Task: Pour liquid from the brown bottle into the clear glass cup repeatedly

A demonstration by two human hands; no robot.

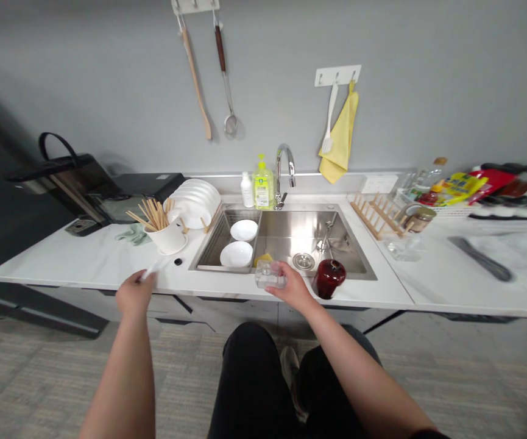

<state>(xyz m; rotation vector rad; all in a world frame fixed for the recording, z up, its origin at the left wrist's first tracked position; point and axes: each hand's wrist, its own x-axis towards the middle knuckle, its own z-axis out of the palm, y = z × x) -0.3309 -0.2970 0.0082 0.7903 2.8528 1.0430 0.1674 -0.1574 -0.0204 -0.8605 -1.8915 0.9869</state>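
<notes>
The right hand is closed around a clear glass container, which is held just above the front rim of the stainless steel sink. The left hand is curled around a slim white utensil, seemingly pinched between thumb and fingers, near the front edge of the white bench. The utensil's exact kind is blurred.

The glass container is judged the most exposed item. Its smooth sides could slip from the fingers, especially if wet, and it could then be chipped or broken against the steel or the bench. A sideways swing of the right hand could knock the dark red lidded pot, which stands close by at the sink's front corner and could be tipped over. A yellow sponge lies just beyond the container, and two white bowls sit in the wire drainer, where a dropped item could crack them. On the left, the utensil could be lost over the bench edge to the floor if the loose-looking grip fails. A careless reach could also upset the white cup of wooden chopsticks.
</notes>
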